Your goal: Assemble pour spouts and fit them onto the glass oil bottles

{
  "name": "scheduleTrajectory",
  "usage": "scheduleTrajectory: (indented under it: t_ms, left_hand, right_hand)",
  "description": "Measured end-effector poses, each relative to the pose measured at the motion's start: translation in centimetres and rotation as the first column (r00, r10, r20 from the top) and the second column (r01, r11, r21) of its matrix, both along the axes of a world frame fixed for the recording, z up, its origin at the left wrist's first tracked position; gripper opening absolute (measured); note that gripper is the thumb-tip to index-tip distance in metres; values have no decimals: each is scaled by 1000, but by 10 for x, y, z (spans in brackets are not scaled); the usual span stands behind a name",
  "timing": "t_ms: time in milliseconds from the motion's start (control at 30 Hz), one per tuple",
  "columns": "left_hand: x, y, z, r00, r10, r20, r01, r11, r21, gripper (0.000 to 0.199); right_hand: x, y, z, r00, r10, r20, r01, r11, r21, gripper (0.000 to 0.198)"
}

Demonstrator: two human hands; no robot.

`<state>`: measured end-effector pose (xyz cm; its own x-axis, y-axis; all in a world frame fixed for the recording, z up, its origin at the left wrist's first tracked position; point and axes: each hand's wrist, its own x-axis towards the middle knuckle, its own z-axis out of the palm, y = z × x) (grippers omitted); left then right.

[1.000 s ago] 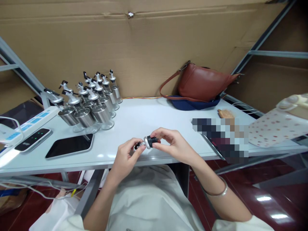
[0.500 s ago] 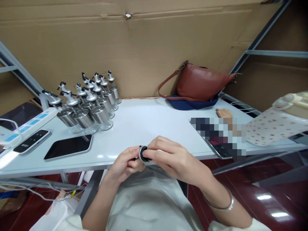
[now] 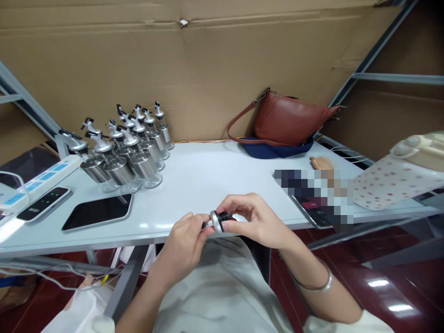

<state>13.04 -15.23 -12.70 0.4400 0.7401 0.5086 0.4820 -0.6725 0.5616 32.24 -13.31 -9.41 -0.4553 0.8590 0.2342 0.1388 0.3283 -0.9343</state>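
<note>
Between my hands, over the table's front edge, is a silver and black pourer spout (image 3: 217, 222), lying sideways. My left hand (image 3: 187, 238) grips its narrow spout end, fingers closed. The fingers of my right hand (image 3: 258, 222) pinch the wider end, around the collar and the black ribbed stopper. At the left of the table stand several glass and steel oil bottles (image 3: 141, 164) in a cluster, each topped with a similar silver pourer with a black lever.
A phone (image 3: 99, 212), a small black device (image 3: 45, 204) and a power strip (image 3: 41, 180) lie at left. A brown bag (image 3: 289, 118) rests on a navy cap (image 3: 274, 150) at the back. At right are a partly blurred phone (image 3: 314, 212) and a dotted container (image 3: 388, 182).
The pourer has turned, so its silver collar and black stopper show more. My left hand has rolled over, its back now up, and my right fingers have shifted to the collar's side.
</note>
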Motion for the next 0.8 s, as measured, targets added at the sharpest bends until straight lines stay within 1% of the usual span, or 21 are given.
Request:
scheduleTrajectory:
  t_ms: [33,67,100,133,167,200,233,267,300,333,367,433,467,500,533,567,600,633,667,733,800]
  left_hand:
    - [1,1,1,999,13,-36,-9,996,93,26]
    - [2,2,2,998,25,-61,-15,988,152,26]
    - [3,2,2,997,34,-72,-22,985,169,27]
    - [4,3,2,997,45,-66,-35,989,142,27]
    - [5,2,1,998,56,-40,-53,996,77,28]
    - [6,2,1,997,74,6,-74,997,-19,28]
    - [6,1,0,993,94,68,-83,987,-138,29]
    - [6,1,-1,983,113,142,-72,961,-267,31]
    - [7,0,-2,965,128,227,-31,920,-390,33]
    - [7,1,-3,939,134,317,45,866,-498,36]
    - [7,2,-4,903,138,408,144,797,-587,39]
    - [7,6,-5,808,129,574,388,616,-685,44]
    - [8,8,-6,759,121,640,506,508,-697,45]
    - [8,10,-7,714,115,691,604,398,-691,45]
    - [9,12,-7,679,111,725,673,301,-676,45]
    - [9,12,-8,655,104,748,715,233,-659,43]
    - [10,12,-9,640,96,762,737,204,-644,42]
    - [10,11,-10,637,94,765,737,215,-641,42]
    - [11,10,-10,645,90,759,722,254,-643,42]
    - [11,5,-10,689,83,720,646,379,-662,42]
    - [10,0,-9,776,69,627,502,534,-680,41]
  right_hand:
    - [0,2,-1,999,28,-33,-32,992,-123,15]
    - [0,4,-2,998,46,-52,-56,976,-210,17]
    - [0,5,-3,997,49,-54,-61,965,-253,18]
    - [0,6,-5,999,36,-40,-45,967,-252,18]
    - [-1,6,-6,1000,11,-15,-13,979,-205,16]
    - [-2,6,-7,1000,-20,15,21,992,-120,14]
    - [-2,5,-9,998,-45,41,45,999,-7,12]
    - [-3,5,-9,997,-56,59,48,991,123,11]
    - [-4,3,-9,996,-50,73,30,966,258,10]
    - [-4,2,-9,995,-37,90,-1,922,388,10]
    - [-5,0,-7,993,-26,114,-35,865,500,11]
    - [-5,-5,-2,978,-38,203,-104,757,646,13]
    - [-5,-8,1,963,-63,260,-136,720,680,15]
    - [-4,-12,4,944,-93,318,-165,701,694,17]
    - [-4,-15,8,923,-118,366,-187,694,695,19]
    - [-3,-18,11,906,-136,400,-200,695,691,20]
    - [-2,-21,13,898,-147,414,-202,698,687,20]
    - [-2,-23,15,898,-149,413,-198,703,683,19]
    - [-2,-24,16,905,-144,400,-186,711,678,17]
    - [-1,-24,15,926,-135,352,-146,733,665,14]
    - [-1,-24,14,945,-133,298,-92,768,633,14]
